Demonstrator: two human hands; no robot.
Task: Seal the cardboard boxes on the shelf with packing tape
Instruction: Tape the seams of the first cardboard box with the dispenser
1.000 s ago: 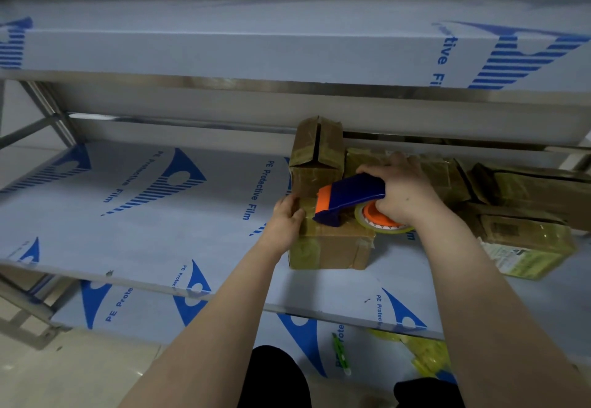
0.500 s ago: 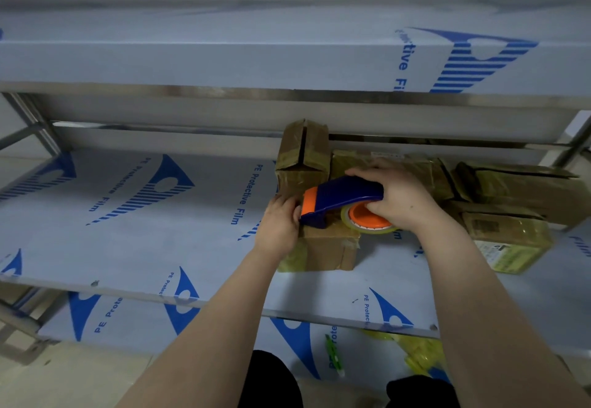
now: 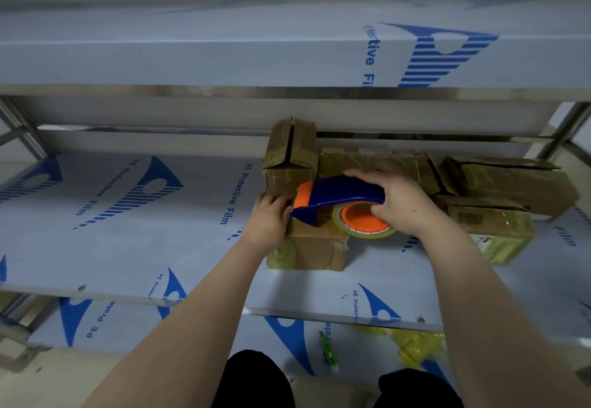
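Observation:
A small cardboard box (image 3: 315,247) stands on the middle shelf (image 3: 128,241), its far flaps upright. My right hand (image 3: 399,199) grips a blue and orange tape dispenser (image 3: 332,195) over the box top, its roll of clear tape (image 3: 364,223) hanging past the box's right side. My left hand (image 3: 268,215) presses against the box's upper left edge, fingers bent over it beside the dispenser's orange nose. More taped boxes (image 3: 511,184) lie to the right and behind.
The upper shelf (image 3: 256,65) overhangs close above the boxes. A yellowish wrapped box (image 3: 499,235) sits at the right. On the lower shelf lie a green marker (image 3: 326,350) and yellow plastic scraps (image 3: 415,343). Steel uprights (image 3: 563,126) frame both ends.
The dispenser's nose has slid left toward my left hand. The view has drifted a little; both hands stay on the same box.

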